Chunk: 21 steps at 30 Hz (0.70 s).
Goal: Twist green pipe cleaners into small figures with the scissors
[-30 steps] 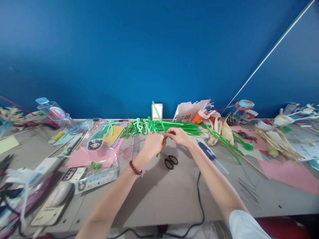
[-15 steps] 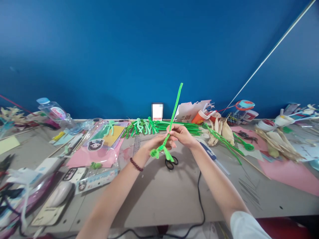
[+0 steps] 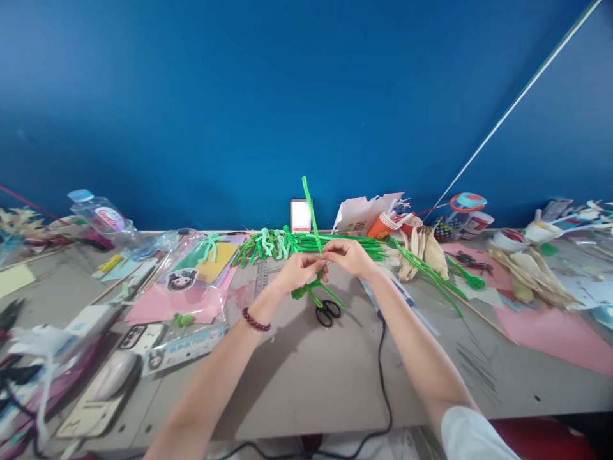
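Between my two hands is a bright green pipe cleaner piece (image 3: 311, 209), its long end sticking up and its shorter branches hanging below the fingers. My left hand (image 3: 301, 271), with a dark beaded bracelet (image 3: 255, 320) at the wrist, is closed around its middle. My right hand (image 3: 352, 258) pinches the same piece from the other side, fingertips meeting those of the left. Black-handled scissors (image 3: 328, 313) lie on the table just beneath. Behind the hands is a row of green pipe cleaners (image 3: 368, 247), with curled light and dark green ones (image 3: 268, 244) at its left.
A glue gun (image 3: 400, 291) with a black cable lies right of the hands. Pink paper and plastic bags (image 3: 211, 300) are at left, near a white mouse (image 3: 115, 375). Dried husks (image 3: 433, 252), paper cups (image 3: 383, 225) and a bottle (image 3: 103, 211) stand along the blue wall.
The pipe cleaner piece has turned: its long end leaned right and now tips left and sits lower. Both hands have shifted slightly left, fingertips closer together.
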Available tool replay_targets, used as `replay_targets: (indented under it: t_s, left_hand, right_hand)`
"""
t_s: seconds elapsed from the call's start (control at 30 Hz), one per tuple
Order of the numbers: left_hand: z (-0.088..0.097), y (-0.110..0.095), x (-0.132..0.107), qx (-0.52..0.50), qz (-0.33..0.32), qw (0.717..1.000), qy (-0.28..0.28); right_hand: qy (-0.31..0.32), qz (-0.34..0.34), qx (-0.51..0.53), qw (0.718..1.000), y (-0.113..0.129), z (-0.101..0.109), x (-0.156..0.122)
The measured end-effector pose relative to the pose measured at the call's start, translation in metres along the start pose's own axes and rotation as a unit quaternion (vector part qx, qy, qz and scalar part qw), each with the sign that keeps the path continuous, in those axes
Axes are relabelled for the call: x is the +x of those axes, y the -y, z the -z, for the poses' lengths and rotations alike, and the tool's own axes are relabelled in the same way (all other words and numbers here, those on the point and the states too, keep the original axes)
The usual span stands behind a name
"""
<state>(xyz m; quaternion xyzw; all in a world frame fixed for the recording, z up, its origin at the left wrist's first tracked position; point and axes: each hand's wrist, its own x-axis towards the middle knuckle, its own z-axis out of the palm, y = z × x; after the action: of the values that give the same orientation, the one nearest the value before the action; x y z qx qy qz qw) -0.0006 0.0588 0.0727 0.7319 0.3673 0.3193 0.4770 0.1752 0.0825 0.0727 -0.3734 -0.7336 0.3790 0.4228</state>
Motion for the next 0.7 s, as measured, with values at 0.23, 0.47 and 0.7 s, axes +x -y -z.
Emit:
replay_targets:
  t_s: [0.23,0.47,0.7]
  left_hand:
    - [-0.015,0.002,-0.003,0.536,-0.096,0.832,-0.109]
    - [-0.025,0.01,-0.002,0.614,-0.117,0.778,-0.071]
    - [0.01,-0.007,-0.004,0.225,0.075,0.97,0.045]
  right_hand:
    - [0.018,-0.058,-0.12,0.991,-0.013,-0.005,-0.001]
    - [0.019,-0.103,-0.167,0.98,-0.023,-0.01,-0.001]
    - [0.064,-0.061,-0.108,0.99,-0.017,-0.005,0.0]
